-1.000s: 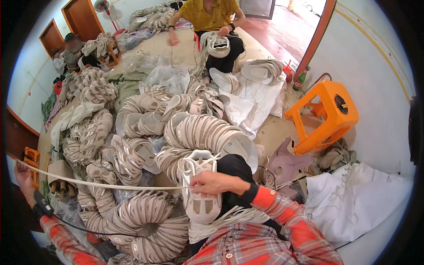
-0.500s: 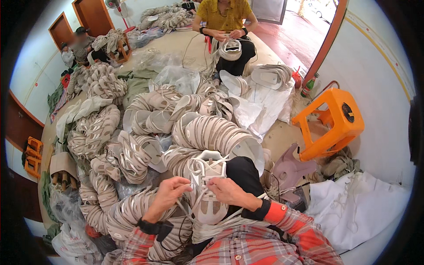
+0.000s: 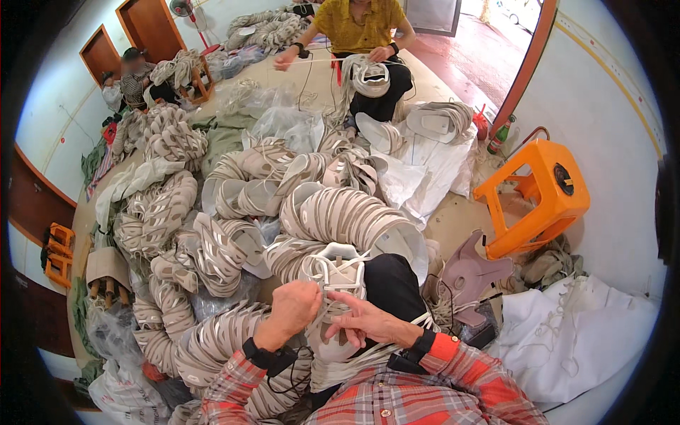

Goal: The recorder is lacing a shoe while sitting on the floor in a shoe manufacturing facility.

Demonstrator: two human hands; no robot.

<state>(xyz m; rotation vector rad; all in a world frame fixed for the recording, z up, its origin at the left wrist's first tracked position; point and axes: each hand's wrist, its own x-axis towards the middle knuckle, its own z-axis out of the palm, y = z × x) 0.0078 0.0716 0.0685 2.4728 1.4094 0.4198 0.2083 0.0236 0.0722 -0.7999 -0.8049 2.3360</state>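
Head view: left hand (image 3: 295, 309) curls tightly beside the shoe (image 3: 345, 276), any contents hidden. Right hand (image 3: 372, 320), fingers parted, is over it.

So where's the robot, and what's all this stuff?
There's no robot: these are a person's own two bare hands. The camera sits on their head, looking down, so you see what's in front of them. A pale shoe upper sits beside their dark knee. The left hand is curled closed near its laces; I can't tell if it pinches one. The right hand is open, fingers spread. Curved stacks of shoe pieces cover much of the floor.
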